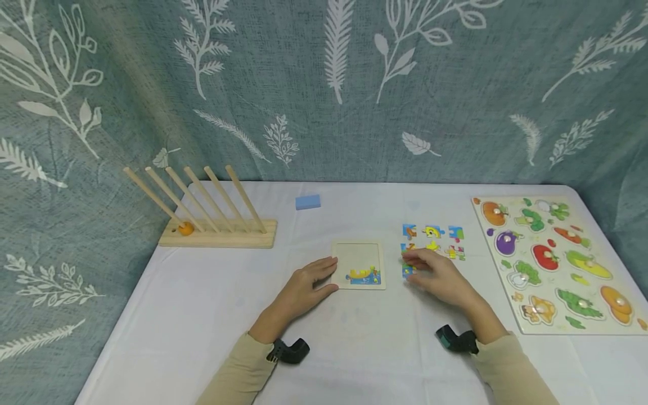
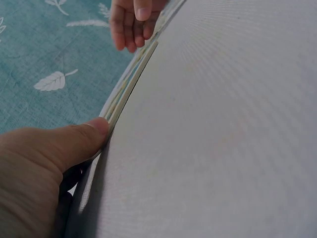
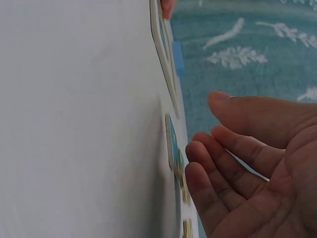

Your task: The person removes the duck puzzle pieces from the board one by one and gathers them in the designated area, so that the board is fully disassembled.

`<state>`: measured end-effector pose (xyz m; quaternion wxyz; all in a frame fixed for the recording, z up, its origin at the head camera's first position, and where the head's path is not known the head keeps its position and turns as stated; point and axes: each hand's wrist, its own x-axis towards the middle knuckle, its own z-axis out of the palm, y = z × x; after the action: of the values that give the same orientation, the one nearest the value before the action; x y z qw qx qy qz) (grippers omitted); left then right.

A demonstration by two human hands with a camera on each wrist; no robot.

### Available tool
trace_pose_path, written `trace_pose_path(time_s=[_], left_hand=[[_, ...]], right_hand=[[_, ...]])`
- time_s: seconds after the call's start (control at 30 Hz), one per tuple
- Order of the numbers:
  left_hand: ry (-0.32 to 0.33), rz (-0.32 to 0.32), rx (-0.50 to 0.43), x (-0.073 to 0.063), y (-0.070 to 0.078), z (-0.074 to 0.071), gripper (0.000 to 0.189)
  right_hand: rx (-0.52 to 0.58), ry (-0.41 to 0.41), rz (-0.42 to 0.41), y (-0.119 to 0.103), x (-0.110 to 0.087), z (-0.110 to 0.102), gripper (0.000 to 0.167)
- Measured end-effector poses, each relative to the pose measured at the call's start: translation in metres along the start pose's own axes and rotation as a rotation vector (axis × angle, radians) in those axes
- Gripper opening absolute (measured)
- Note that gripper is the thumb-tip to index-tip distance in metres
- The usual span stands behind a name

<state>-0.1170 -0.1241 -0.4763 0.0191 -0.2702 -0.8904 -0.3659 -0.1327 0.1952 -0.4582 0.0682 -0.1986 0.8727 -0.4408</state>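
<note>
A small square puzzle board [image 1: 357,253] lies flat on the table, with a yellow-and-blue joined section [image 1: 363,275] along its lower right inside. My left hand [image 1: 305,287] rests against the board's left edge; in the left wrist view its thumb [image 2: 81,141] touches the rim, while the other fingers are mostly hidden. Several loose jigsaw pieces [image 1: 433,231] lie in rows to the right of the board. Over the nearest of them hovers my right hand [image 1: 439,278], fingers loosely bent. The right wrist view shows nothing between its thumb and fingers [image 3: 247,153].
At the left stands a wooden rack [image 1: 217,240] with several tilted-looking pegs and an orange bead [image 1: 185,228]. A blue block [image 1: 307,202] lies at the back. A large vegetable peg puzzle [image 1: 552,281] covers the right side. Behind the table hangs a green leaf-patterned curtain [image 1: 304,73].
</note>
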Motion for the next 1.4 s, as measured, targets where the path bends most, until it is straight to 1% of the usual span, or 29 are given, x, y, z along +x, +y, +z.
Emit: trace_pose_path(time_s=[0.13, 0.37, 0.47, 0.6, 0.7, 0.8, 0.93, 1.0, 1.1, 1.27, 1.4], left_hand=[[-0.004, -0.005, -0.011, 0.000, 0.000, 0.000, 0.050], [0.011, 0.026, 0.010, 0.000, 0.000, 0.000, 0.050], [0.003, 0.012, 0.003, 0.000, 0.000, -0.001, 0.050], [-0.014, -0.013, -0.008, 0.000, 0.000, -0.001, 0.050], [-0.022, -0.019, -0.009, 0.000, 0.000, -0.001, 0.049], [-0.026, -0.022, -0.003, 0.000, 0.000, -0.001, 0.049], [-0.030, -0.026, 0.004, -0.001, -0.002, -0.002, 0.050], [-0.030, -0.024, 0.006, -0.001, -0.002, -0.002, 0.050], [-0.028, -0.019, 0.006, 0.000, -0.002, -0.002, 0.050], [-0.031, -0.021, 0.003, 0.000, -0.002, -0.001, 0.050], [-0.027, -0.012, 0.001, 0.000, -0.002, -0.001, 0.050]], right_hand=[[-0.003, -0.032, -0.041, -0.007, 0.003, 0.006, 0.042], [0.008, -0.082, -0.069, -0.020, 0.012, 0.021, 0.043], [0.021, -0.109, -0.103, -0.025, 0.018, 0.029, 0.042], [0.029, -0.142, -0.125, -0.034, 0.027, 0.039, 0.043], [-0.003, -0.159, -0.126, -0.040, 0.031, 0.046, 0.043], [-0.066, -0.168, -0.124, -0.043, 0.035, 0.053, 0.043], [-0.130, -0.176, -0.115, -0.044, 0.036, 0.062, 0.041], [-0.142, -0.176, -0.106, -0.044, 0.037, 0.064, 0.040], [-0.131, -0.172, -0.099, -0.044, 0.036, 0.067, 0.039], [-0.070, -0.175, -0.078, -0.046, 0.035, 0.068, 0.039], [-0.022, -0.167, -0.090, -0.043, 0.034, 0.068, 0.037]])
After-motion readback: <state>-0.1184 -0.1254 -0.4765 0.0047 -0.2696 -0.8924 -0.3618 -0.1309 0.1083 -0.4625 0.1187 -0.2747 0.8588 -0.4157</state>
